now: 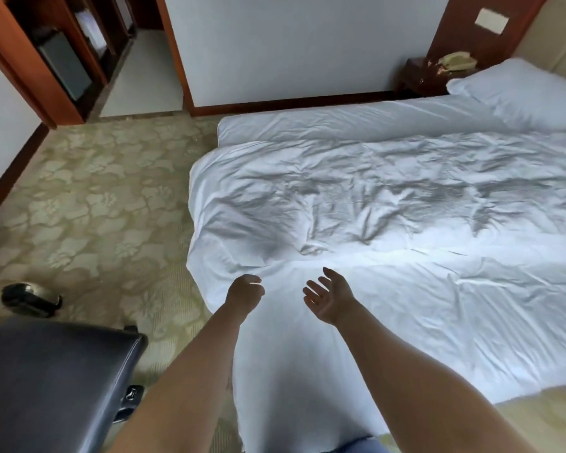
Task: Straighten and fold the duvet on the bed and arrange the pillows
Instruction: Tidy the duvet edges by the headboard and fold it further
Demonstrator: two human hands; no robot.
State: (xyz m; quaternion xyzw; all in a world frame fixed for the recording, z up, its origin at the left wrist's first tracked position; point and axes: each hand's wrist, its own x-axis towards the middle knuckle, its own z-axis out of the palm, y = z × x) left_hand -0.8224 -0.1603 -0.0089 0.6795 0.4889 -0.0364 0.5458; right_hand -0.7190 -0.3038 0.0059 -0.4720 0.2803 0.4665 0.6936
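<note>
**Two hands reaching toward a rumpled duvet**

A person is standing at the foot corner of a bed, extending both bare arms over a crumpled white cotton duvet point(373, 207) that is lying spread across the mattress. The left hand point(245, 292) is curling loosely, holding nothing; the right hand point(329, 299) is opening palm-up, fingers spread, probably readying to gather the near edge. One plump white pillow point(520, 93) is resting at the headboard end, beside a dark wooden nightstand point(419, 76).

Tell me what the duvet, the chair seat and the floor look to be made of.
Duvet: white woven cloth, matt, likely cotton; it creases sharply. Chair seat: dark leather or vinyl, by its smooth dull sheen. Floor: carpet, matt, with a pale flower pattern.
</note>
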